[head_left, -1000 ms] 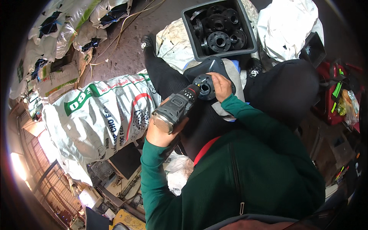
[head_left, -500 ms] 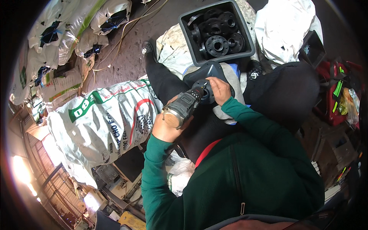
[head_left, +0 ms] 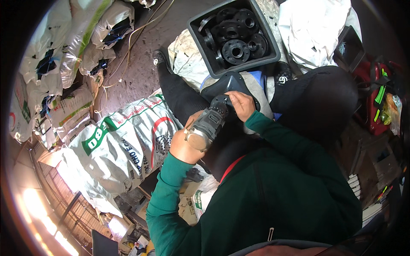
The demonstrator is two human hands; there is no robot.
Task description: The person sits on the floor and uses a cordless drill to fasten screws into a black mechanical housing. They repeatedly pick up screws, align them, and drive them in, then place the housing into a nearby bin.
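My left hand [head_left: 184,147] is wrapped round a grey cordless drill [head_left: 206,126], which slants away from me. The drill's chuck end is at a small round black flange [head_left: 223,98] in front of my lap. Closed on the flange's right edge is my right hand [head_left: 241,106], with the thumb side toward the chuck. Behind the flange sits a black squarish moulded piece [head_left: 232,82], on a grey cloth [head_left: 259,91] between my knees. The drill's tip and whatever it touches are hidden by the chuck.
Just beyond my hands stands a dark grey bin [head_left: 275,42] holding several black flanges [head_left: 235,51]. A large white printed sack [head_left: 128,141] lies at the left, with filled bags [head_left: 47,64] behind it. On the right are a white sack [head_left: 314,32] and a red bag [head_left: 371,115].
The drill and both hands have shifted slightly in the picture, with the drill's rear end a little further right. The whole view has turned a little; both grips stay the same.
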